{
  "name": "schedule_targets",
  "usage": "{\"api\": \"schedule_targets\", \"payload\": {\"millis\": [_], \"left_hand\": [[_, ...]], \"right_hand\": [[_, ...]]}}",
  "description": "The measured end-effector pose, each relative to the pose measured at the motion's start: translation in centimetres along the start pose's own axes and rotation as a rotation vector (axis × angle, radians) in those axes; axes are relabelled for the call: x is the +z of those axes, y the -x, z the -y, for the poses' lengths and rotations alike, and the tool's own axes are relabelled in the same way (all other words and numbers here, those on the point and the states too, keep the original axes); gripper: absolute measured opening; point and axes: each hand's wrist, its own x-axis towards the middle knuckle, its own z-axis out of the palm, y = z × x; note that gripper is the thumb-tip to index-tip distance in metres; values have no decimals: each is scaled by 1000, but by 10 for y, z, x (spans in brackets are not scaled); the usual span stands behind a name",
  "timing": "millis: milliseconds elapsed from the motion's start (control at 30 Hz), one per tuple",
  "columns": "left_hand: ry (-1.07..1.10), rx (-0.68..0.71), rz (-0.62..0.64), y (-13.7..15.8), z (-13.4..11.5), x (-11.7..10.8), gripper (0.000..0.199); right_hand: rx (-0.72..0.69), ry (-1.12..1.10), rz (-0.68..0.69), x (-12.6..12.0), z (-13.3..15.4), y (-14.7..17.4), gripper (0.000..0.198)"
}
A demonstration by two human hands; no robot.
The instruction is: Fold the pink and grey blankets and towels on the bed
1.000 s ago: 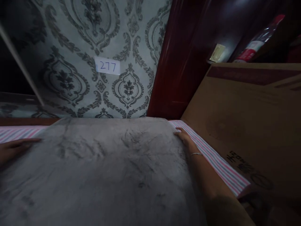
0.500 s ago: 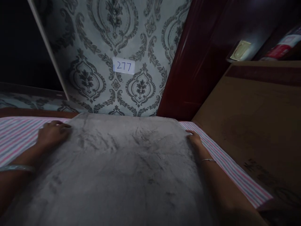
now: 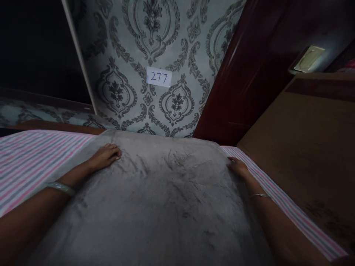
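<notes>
A grey plush blanket (image 3: 166,207) with darker streaks in its nap lies spread flat in front of me, over a pink, white and grey striped sheet (image 3: 41,155). My left hand (image 3: 107,157) rests on the upper left part of the blanket, inside its edge, with the fingers curled in and no fold of cloth seen between them. At the right edge, my right hand (image 3: 237,168) has its fingers closed on the blanket's border, the index finger lying along the top. Its other fingertips are partly hidden.
Patterned wallpaper with a paper label (image 3: 159,77) reading 277 rises behind the blanket. A dark screen (image 3: 41,51) stands at the upper left. A dark red wooden panel (image 3: 222,92) and a large cardboard box (image 3: 302,144) border the right side.
My left hand has moved right, from the blanket's left edge onto its top, and its fingers are more curled. My right hand keeps its place at the right edge. The view has shifted left.
</notes>
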Motion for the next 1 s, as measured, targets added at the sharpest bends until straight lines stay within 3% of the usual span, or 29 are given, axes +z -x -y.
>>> {"api": "schedule_targets", "payload": {"millis": [67,133,233,367,467,600,800,1000], "left_hand": [[-15,-16,-6,-2,-2,2,28],[-37,-41,-22,-3,-5,5,26],[-65,-92,-78,-1,-11,8,23],[-22,-110,-212,2,-21,1,19],[66,-117,-242,4,-27,-10,17],[152,-247,-218,5,-38,-28,13],[84,-350,-300,9,-59,-40,20],[-126,-333,-142,19,-69,-52,34]], "right_hand": [[-85,88,-121,5,10,9,42],[-303,94,-149,14,27,22,34],[-652,-26,13,34,61,44,24],[-904,-159,192,62,100,69,19],[-962,-186,222,76,114,79,31],[-969,-165,239,80,119,85,51],[-966,-99,237,78,123,94,61],[-951,-69,231,77,142,106,61]]}}
